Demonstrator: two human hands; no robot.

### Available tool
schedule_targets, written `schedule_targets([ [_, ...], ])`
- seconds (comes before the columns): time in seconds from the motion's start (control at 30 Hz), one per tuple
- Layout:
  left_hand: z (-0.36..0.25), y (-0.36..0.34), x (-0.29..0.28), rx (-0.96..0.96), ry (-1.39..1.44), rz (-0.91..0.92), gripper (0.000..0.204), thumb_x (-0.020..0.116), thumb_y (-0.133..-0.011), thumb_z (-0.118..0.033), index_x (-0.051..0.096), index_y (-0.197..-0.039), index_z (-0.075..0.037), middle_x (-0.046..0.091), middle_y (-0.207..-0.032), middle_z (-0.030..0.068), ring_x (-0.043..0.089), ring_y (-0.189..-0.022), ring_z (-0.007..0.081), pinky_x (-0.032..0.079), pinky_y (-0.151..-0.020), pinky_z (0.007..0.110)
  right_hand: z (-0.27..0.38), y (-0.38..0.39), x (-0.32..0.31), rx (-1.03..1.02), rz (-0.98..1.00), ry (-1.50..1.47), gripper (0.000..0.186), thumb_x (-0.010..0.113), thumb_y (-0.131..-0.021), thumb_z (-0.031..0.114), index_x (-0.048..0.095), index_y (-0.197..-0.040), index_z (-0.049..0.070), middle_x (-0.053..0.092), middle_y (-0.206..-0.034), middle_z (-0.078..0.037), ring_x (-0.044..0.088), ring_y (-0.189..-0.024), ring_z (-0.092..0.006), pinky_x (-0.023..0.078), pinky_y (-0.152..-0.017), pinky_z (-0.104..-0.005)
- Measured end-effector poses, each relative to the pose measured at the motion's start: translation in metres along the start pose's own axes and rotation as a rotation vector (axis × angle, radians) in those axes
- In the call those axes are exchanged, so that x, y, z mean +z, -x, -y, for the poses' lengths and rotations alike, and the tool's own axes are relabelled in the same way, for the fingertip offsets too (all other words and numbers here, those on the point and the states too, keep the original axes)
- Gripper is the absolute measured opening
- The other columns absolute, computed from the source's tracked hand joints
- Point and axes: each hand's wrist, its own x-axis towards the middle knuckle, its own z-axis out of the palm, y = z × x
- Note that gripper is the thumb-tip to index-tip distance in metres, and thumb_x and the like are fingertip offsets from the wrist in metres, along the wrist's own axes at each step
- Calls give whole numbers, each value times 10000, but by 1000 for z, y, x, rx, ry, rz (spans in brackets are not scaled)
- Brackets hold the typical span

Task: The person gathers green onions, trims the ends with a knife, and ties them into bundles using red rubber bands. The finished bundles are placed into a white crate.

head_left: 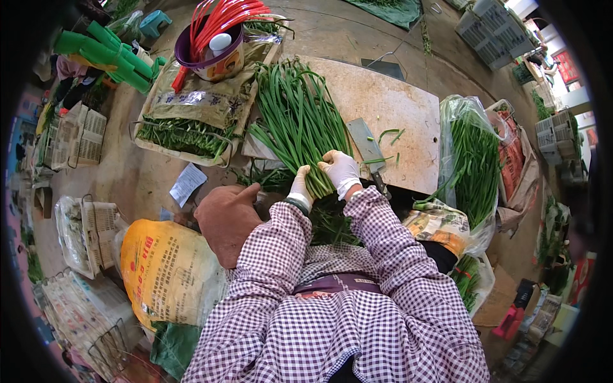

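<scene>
A large bunch of long green chives [297, 108] lies over the left side of a pale, stained board, its leafy tips pointing away from me. My left hand [301, 186], in a whitish glove, is closed around the left side of the cut ends. On their right side, my right hand [340, 171], also gloved, grips the same stalks with its thumb and fingers bent. A cleaver [365, 142] rests on the board [402, 108] just right of the bunch, its dark handle towards me. Short chive scraps [391, 136] are scattered beside the blade.
Left of the board is a covered crate of greens [185, 137], bearing a purple-rimmed bucket [220, 64] with red ties. A plastic bag of chives [472, 153] stands at the right. A brown cloth [227, 220] and a yellow sack [169, 271] lie near my left arm.
</scene>
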Motion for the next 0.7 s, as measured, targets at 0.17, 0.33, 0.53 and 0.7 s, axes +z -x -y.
schedule_targets([
  [0.17,1,1,1,29,-18,-52,196,571,-854,-307,578,-960,-143,647,-913,73,639,-817,275,543,-723,493,9,-5,-4,71,95,-17,250,731,-741,224,669,-911,50,676,-862,-130,646,-791,-261,510,-714,-354],
  [0.33,3,3,3,-3,18,22,297,602,-845,-333,580,-1040,-110,652,-955,80,643,-840,275,545,-743,473,-35,-3,11,-31,-65,-408,191,700,-772,135,603,-899,30,653,-810,-95,637,-726,-214,507,-680,-321],
  [0.53,10,6,9,-65,-234,-36,550,733,-774,-453,567,-1144,-82,631,-1044,88,619,-938,231,541,-781,438,-37,34,-3,-215,116,-530,100,655,-828,78,590,-894,40,616,-767,-70,593,-711,-165,484,-658,-293],
  [0.7,23,-12,-1,-204,-227,26,301,708,-835,-304,622,-1034,-95,648,-892,66,620,-799,218,538,-668,382,-42,58,0,-595,172,-295,155,679,-759,53,598,-890,38,607,-851,-124,603,-821,-289,489,-734,-360],
])
